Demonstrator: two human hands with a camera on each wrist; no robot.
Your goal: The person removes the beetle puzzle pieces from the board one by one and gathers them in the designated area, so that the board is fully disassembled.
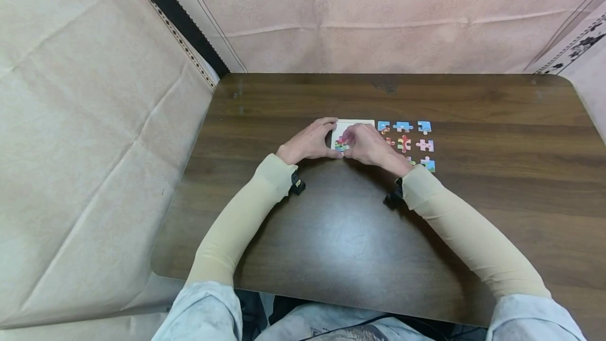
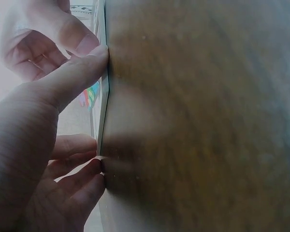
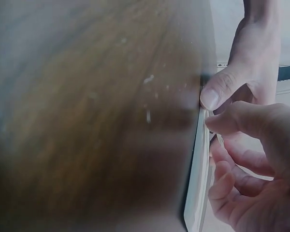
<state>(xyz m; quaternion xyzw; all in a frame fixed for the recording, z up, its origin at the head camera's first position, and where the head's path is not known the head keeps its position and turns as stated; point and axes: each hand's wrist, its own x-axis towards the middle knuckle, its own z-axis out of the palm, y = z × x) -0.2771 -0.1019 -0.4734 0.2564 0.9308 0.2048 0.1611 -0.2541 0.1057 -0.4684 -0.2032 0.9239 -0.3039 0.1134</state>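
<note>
A white-bordered puzzle board (image 1: 357,121) lies on the table between both hands, with colourful pieces (image 1: 340,146) fitted in its near left part. My left hand (image 1: 310,141) holds the board by its left side, thumb at the near edge and fingertips at the far left; the left wrist view has these fingers against the board's thin edge (image 2: 104,104). Over the board, my right hand (image 1: 369,145) has its thumb and fingertips close together. A thin bit of a puzzle piece (image 3: 214,139) shows between them in the right wrist view, mostly hidden by the fingers.
Right of the board, several loose puzzle pieces lie in rough rows, among them a blue piece (image 1: 403,126), a red-and-yellow piece (image 1: 404,143) and a pink piece (image 1: 425,145). The right forearm overlaps the nearest row. Light cloth (image 1: 379,46) hangs behind the brown wooden table (image 1: 303,93).
</note>
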